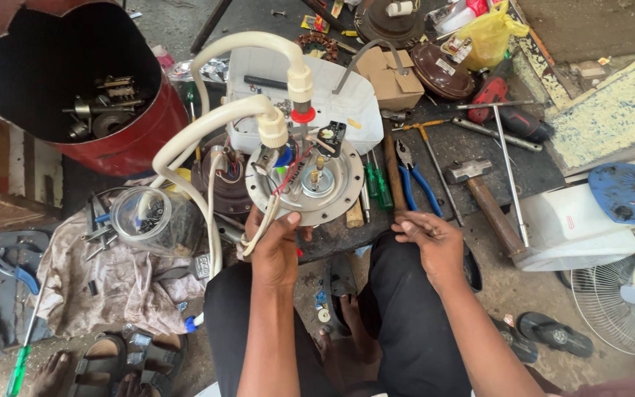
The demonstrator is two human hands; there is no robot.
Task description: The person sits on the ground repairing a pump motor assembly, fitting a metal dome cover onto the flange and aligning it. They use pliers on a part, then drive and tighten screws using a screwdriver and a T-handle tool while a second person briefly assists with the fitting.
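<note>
The left hand (277,246) gripped the near rim of a round metal plate (332,202), fingers curled tight around its edge and around the white hose (207,129) that looped up and back down to it. The plate was held tilted toward the camera, with red and blue wires (288,173), a small black part (331,136) and two pale hose fittings (288,110) on its face.

The right hand (431,239) rested on the right knee, just right of the plate, fingers loosely bent and holding nothing that could be made out.

Just right of the plate lay two green-handled screwdrivers (378,184) and blue-handled pliers (414,180) on the dark tabletop (479,147); further right of the plate lay a wooden-handled hammer (483,195). Behind the plate stood a white plastic housing (347,99), and beyond that a cardboard box (391,77). Left of the plate sat a clear jar (141,213) of small hardware on a stained cloth (112,279), and far up-left of the plate a red drum (75,81) held metal parts. Well right of the plate, at the frame's edge, lay a white fan guard (622,301).
</note>
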